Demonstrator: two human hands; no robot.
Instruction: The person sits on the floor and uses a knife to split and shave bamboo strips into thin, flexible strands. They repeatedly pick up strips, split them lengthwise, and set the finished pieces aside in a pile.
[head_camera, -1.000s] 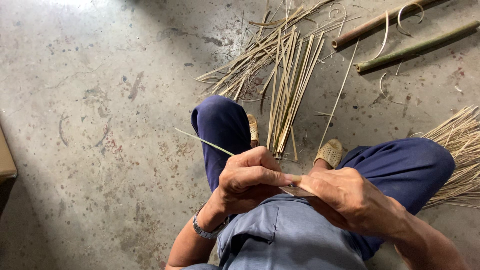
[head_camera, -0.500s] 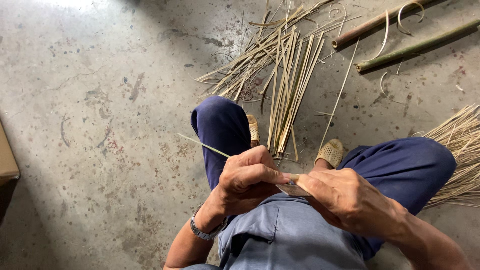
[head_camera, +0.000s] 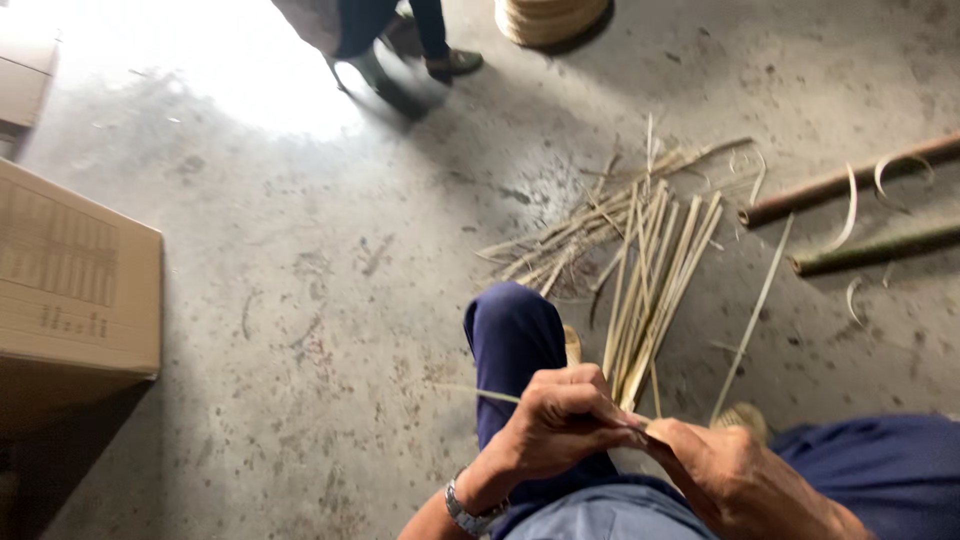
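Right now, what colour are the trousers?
Dark blue trousers, seen best in the head view.

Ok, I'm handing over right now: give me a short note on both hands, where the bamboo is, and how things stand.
Left hand: closed on a thin bamboo strip whose end pokes out to the left.
Right hand: pinching the same strip where both hands meet, above the lap.
Pile of split bamboo strips on the concrete floor beyond the knees; two bamboo poles further right; cardboard box at left.
Done: many strips lie split in the pile.
Left: the strip in hand; the poles are whole.
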